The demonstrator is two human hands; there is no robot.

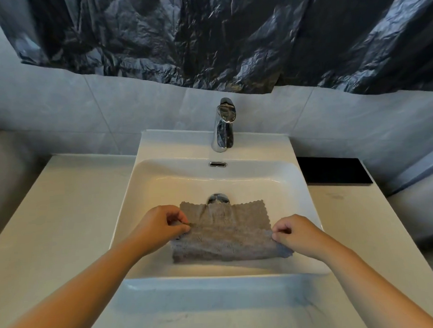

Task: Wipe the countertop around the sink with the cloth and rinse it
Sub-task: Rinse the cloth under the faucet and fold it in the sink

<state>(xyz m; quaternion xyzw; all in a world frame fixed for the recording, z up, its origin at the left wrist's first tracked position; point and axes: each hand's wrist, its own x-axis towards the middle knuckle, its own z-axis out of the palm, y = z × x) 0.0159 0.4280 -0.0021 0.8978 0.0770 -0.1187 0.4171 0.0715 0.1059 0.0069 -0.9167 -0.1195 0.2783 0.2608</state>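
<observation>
Two edges of the grey fringed microfibre cloth (223, 231) are pinched by the left hand (158, 227) and right hand (296, 231) over the white ceramic sink (142, 199), lower centre; a loosened pinch could let it be dropped onto the drain.

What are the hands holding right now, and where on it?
Both hands hold the grey cloth over the sink. The left hand pinches its left edge; the right hand pinches its right edge.

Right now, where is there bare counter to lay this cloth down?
Widest: the countertop left of the sink. A narrower strip lies right of it, in front of the black mat. Inside the sink is crowded: left hand and right hand pinch the gray cloth.
</observation>
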